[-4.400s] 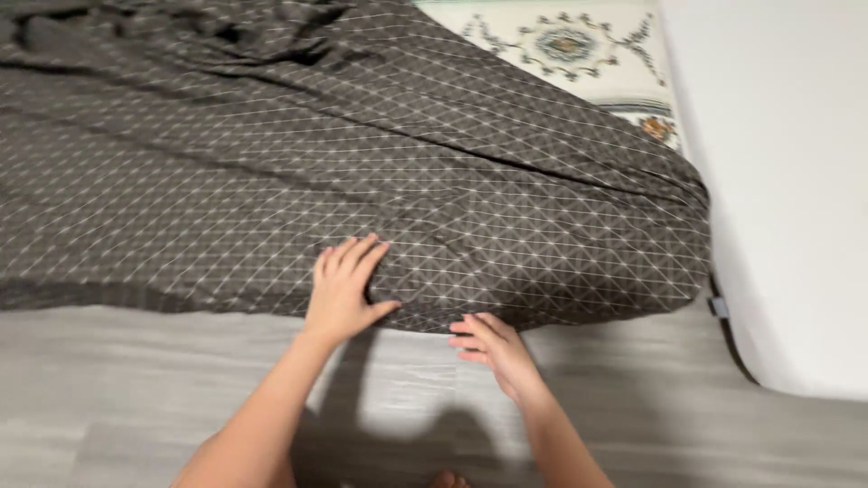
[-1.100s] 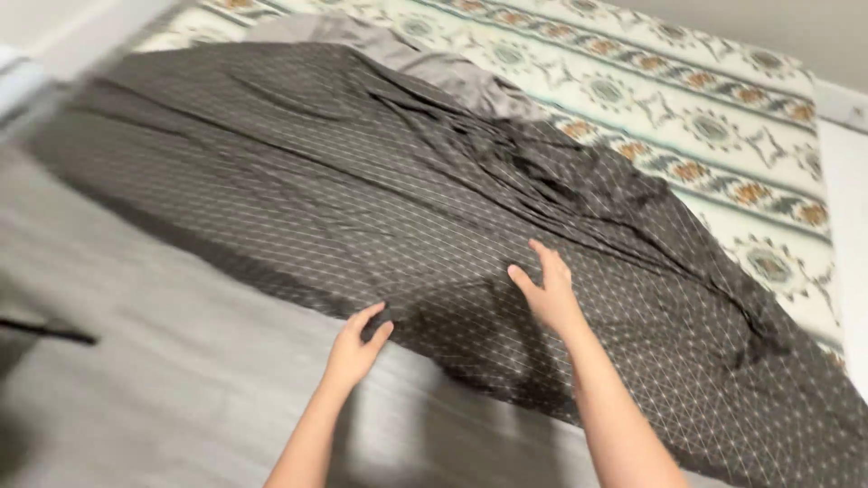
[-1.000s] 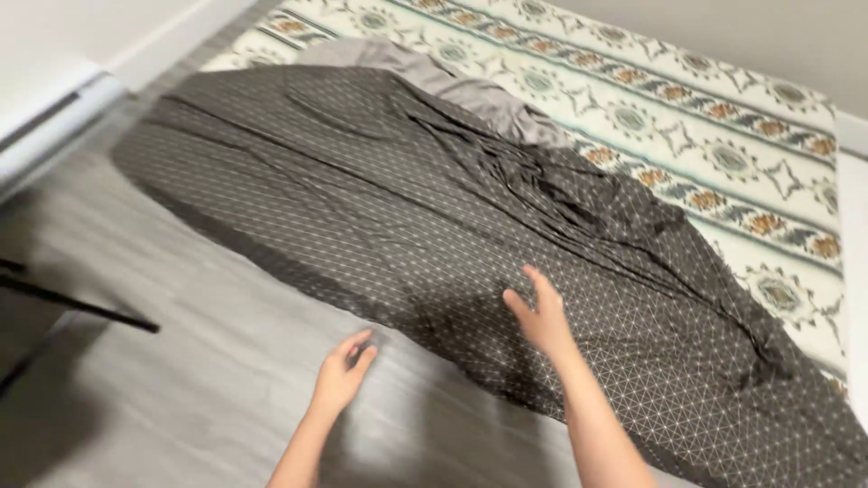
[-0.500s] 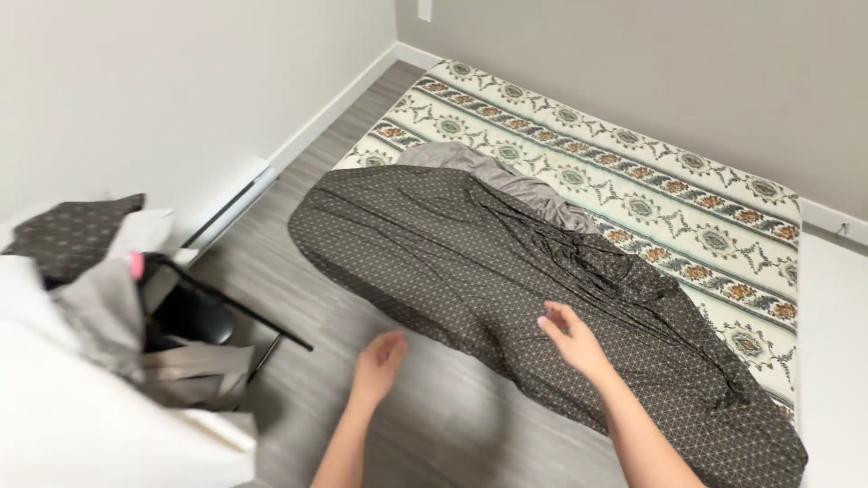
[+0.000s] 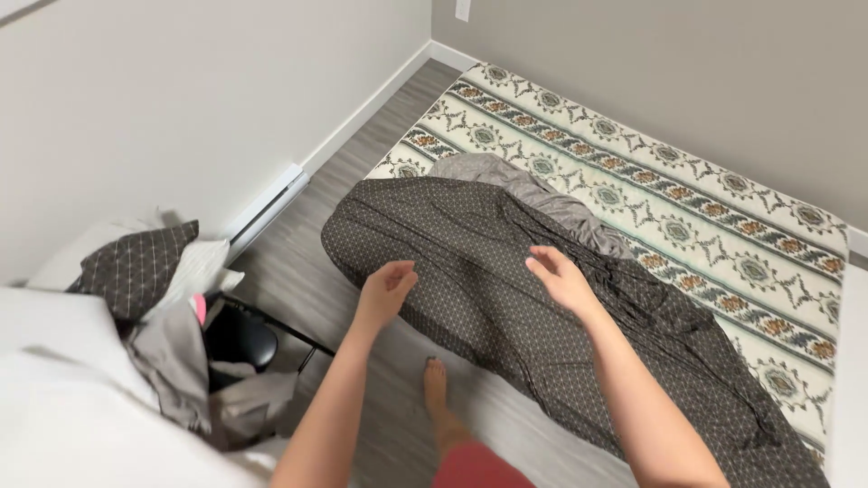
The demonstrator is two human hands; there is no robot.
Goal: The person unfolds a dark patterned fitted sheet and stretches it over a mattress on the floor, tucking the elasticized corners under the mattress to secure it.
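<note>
I see both hands raised over the dark sheet [image 5: 506,271]: left hand [image 5: 387,291] and right hand [image 5: 561,280], fingers loosely spread, seemingly holding nothing. The sheet drapes the mattress [image 5: 687,181] toward two o'clock.

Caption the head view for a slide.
Both hands, left hand and right hand, hover open above the dark grey diamond-patterned bedsheet on a floral-patterned cream mattress.
</note>
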